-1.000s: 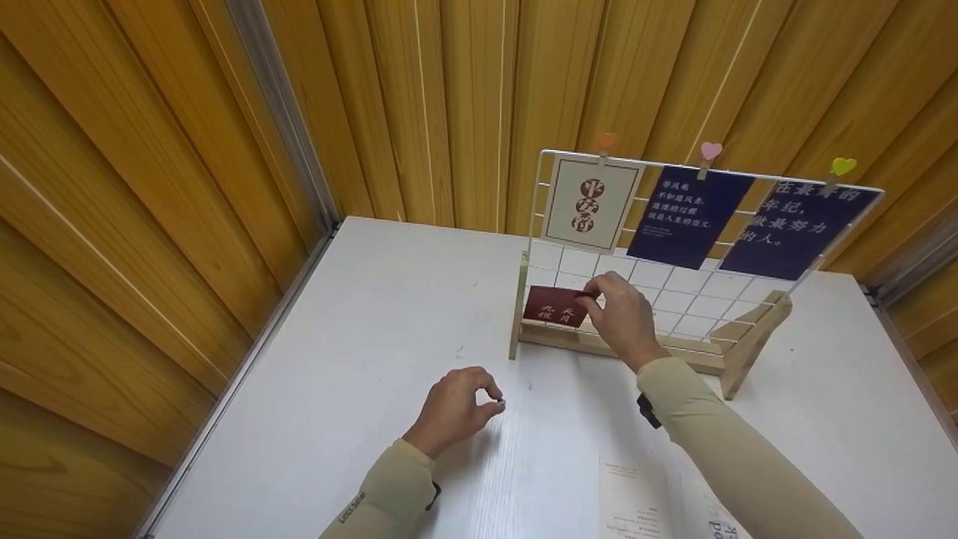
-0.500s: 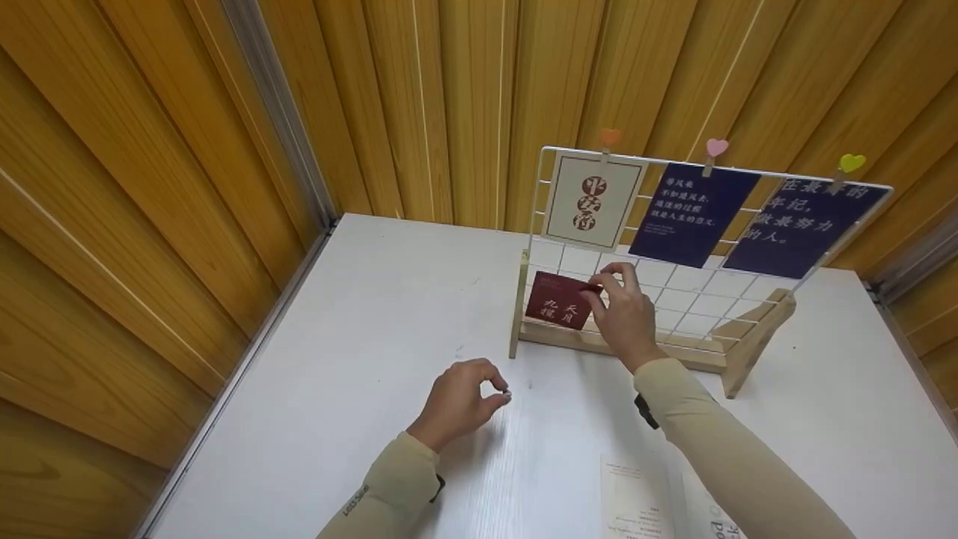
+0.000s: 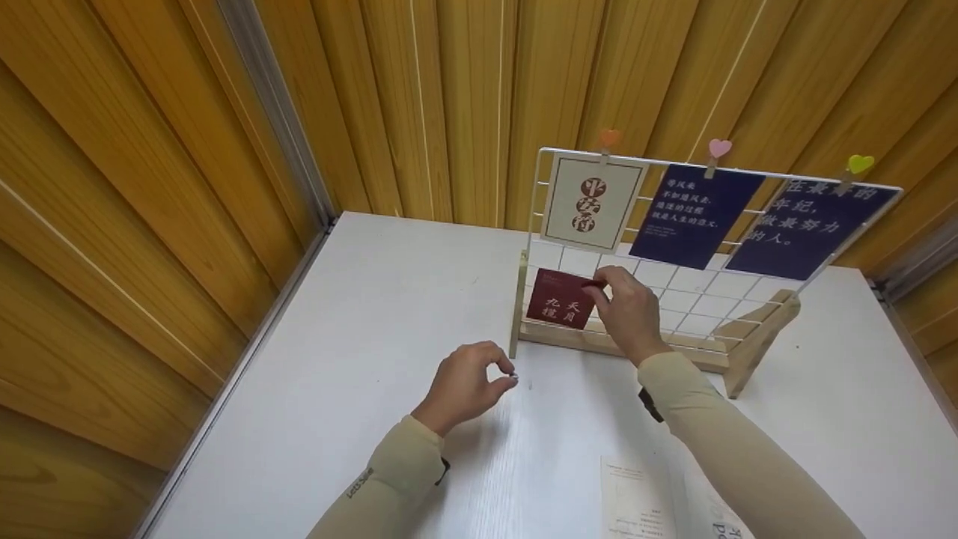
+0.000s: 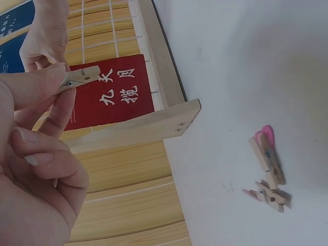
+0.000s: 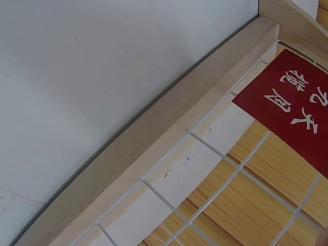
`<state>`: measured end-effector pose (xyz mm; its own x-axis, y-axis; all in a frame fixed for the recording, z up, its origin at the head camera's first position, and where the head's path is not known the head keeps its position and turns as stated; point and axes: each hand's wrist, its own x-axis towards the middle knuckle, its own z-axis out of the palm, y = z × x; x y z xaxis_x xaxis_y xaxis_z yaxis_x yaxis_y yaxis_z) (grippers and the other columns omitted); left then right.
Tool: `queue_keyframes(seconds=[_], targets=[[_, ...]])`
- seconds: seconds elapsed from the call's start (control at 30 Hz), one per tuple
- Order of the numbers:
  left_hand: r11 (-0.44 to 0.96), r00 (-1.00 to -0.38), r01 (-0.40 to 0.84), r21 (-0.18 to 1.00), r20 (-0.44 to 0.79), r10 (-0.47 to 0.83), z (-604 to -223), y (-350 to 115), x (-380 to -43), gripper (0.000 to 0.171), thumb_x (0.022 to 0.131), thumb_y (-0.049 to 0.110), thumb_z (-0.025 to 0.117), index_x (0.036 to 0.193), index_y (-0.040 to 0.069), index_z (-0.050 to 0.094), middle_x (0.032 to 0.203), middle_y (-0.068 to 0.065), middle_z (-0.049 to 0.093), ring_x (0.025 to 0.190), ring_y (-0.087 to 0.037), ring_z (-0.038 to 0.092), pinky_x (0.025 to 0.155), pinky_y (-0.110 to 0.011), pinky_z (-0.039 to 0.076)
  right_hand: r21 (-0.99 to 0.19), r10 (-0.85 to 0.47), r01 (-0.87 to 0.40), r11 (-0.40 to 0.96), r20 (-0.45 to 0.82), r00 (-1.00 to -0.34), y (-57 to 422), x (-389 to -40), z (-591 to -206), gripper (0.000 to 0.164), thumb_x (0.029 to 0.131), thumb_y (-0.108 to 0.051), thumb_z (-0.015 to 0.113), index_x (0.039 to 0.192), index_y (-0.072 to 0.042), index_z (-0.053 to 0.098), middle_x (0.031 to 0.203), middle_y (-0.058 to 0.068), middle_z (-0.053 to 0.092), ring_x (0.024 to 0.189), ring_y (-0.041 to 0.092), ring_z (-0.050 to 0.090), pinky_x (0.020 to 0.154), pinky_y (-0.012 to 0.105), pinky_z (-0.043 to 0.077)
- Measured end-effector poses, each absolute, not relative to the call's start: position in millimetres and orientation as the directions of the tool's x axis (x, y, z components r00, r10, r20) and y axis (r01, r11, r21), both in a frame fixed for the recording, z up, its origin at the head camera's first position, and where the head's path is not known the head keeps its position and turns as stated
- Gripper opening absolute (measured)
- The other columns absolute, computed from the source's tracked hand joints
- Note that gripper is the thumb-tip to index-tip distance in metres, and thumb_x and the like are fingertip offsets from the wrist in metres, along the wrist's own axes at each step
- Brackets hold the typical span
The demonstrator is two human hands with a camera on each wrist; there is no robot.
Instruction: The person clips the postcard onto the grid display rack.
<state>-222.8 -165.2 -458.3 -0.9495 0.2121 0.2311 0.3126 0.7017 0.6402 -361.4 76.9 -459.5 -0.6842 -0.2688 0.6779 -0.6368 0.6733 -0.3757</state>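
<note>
A dark red card [image 3: 557, 301] with white characters stands against the lower left of the white wire grid [image 3: 677, 299]. My right hand [image 3: 631, 313] pinches the card's upper right corner between thumb and fingers. Lower and to the left, my left hand [image 3: 465, 385] pinches a small wooden clothespin [image 4: 88, 75] between thumb and index finger, and its tip points toward the grid. In the left wrist view the clothespin overlaps the red card. The right wrist view shows the card's lower part beside the grid's wooden base [image 5: 148, 120], with most of the right hand out of frame.
Heart clips hold a cream card [image 3: 591, 202] and two navy cards [image 3: 696, 217] along the grid's top. Two more clothespins [image 4: 267, 156] lie on the white table [image 3: 359, 299]. Printed paper [image 3: 636, 498] lies near the front. Wood-panelled walls [image 3: 464, 112] stand behind.
The red card has come up straighter and flatter against the grid in my right hand. My left hand has moved up and slightly right, toward the grid, with the clothespin.
</note>
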Motion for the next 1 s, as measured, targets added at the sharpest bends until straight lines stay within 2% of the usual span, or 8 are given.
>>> queue_keyframes(seconds=[0.3,0.53,0.67,0.87,1.0], targets=[[0.712,-0.908,0.408,0.572,0.336,0.250,-436,-156,-242,0.006,0.086,0.014,0.079,0.088,0.012,0.073,0.093,0.005,0.070,0.093,-0.014,0.067,0.080,-0.033,0.054,-0.340,-0.286,-0.654,0.675,0.697,-0.658,77,-363,-457,0.021,0.084,-0.009,0.079,0.092,-0.005,0.060,0.085,0.009,0.067,0.071,0.026,0.067,0.057,0.042,0.050],[0.777,-0.866,0.455,0.436,0.420,0.271,-415,-139,-265,0.006,0.086,0.015,0.078,0.091,0.011,0.076,0.093,0.002,0.071,0.082,-0.013,0.067,0.070,-0.028,0.053,-0.328,-0.279,-0.632,0.702,0.689,-0.669,77,-363,-457,0.021,0.085,-0.010,0.078,0.095,-0.005,0.060,0.085,0.010,0.069,0.067,0.027,0.067,0.055,0.042,0.051],[0.804,-0.846,0.473,0.359,0.441,0.301,-406,-130,-279,0.007,0.087,0.015,0.078,0.093,0.011,0.078,0.092,0.002,0.071,0.080,-0.012,0.067,0.070,-0.026,0.054,-0.340,-0.260,-0.613,0.713,0.683,-0.683,77,-362,-455,0.022,0.085,-0.010,0.078,0.096,-0.004,0.060,0.085,0.012,0.070,0.067,0.029,0.067,0.055,0.044,0.050],[0.816,-0.858,0.453,0.359,0.423,0.291,-398,-122,-293,0.006,0.087,0.015,0.078,0.092,0.012,0.079,0.093,0.003,0.072,0.083,-0.013,0.067,0.074,-0.028,0.055,-0.331,-0.250,-0.598,0.730,0.685,-0.684,75,-360,-454,0.024,0.082,-0.012,0.080,0.093,-0.003,0.061,0.083,0.013,0.071,0.065,0.030,0.067,0.053,0.045,0.049],[0.820,-0.845,0.458,0.342,0.453,0.284,-394,-117,-303,0.005,0.087,0.015,0.078,0.091,0.013,0.080,0.090,0.004,0.072,0.081,-0.013,0.068,0.071,-0.029,0.055,-0.299,-0.259,-0.601,0.742,0.698,-0.668,75,-361,-452,0.024,0.082,-0.011,0.081,0.091,-0.002,0.061,0.082,0.014,0.071,0.066,0.031,0.068,0.053,0.046,0.050]])
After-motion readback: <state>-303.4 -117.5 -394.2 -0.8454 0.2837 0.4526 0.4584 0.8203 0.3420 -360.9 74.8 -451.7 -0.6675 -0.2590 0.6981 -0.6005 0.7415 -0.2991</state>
